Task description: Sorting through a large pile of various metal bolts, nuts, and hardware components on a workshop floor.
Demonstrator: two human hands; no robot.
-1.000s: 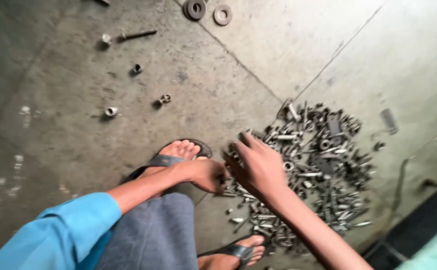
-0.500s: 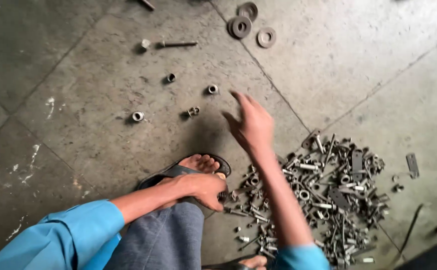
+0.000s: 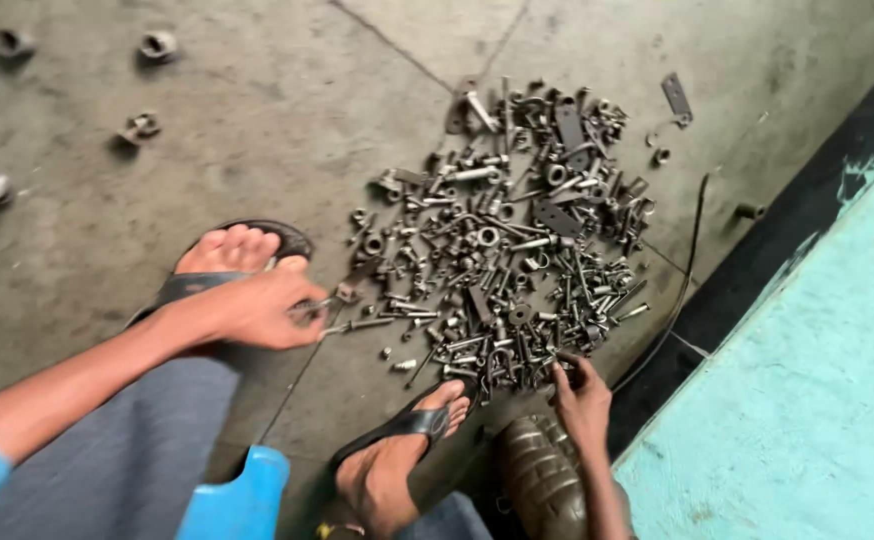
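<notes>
A heap of grey bolts, nuts and small metal plates point(image 3: 497, 240) lies on the concrete floor. My left hand point(image 3: 257, 310) rests by my left foot at the heap's left edge, its fingers closed on a small metal piece point(image 3: 319, 308). At the heap's near right edge, my right hand point(image 3: 582, 395) pinches a small dark part point(image 3: 567, 365). My feet sit in dark sandals, the left foot point(image 3: 222, 255) and the right foot point(image 3: 397, 460) on either side of the near edge.
Several loose nuts point(image 3: 142, 127) lie apart at the top left. A blue stool edge point(image 3: 237, 495) shows under my leg. A dark ribbed object point(image 3: 537, 470) sits by my right wrist. A teal wall point(image 3: 807, 380) rises at the right, with a thin wire point(image 3: 692, 260) beside it.
My right hand has drawn back from the loose nuts far out on the floor to the near edge of the heap. The view swung right; my left hand stayed by my foot.
</notes>
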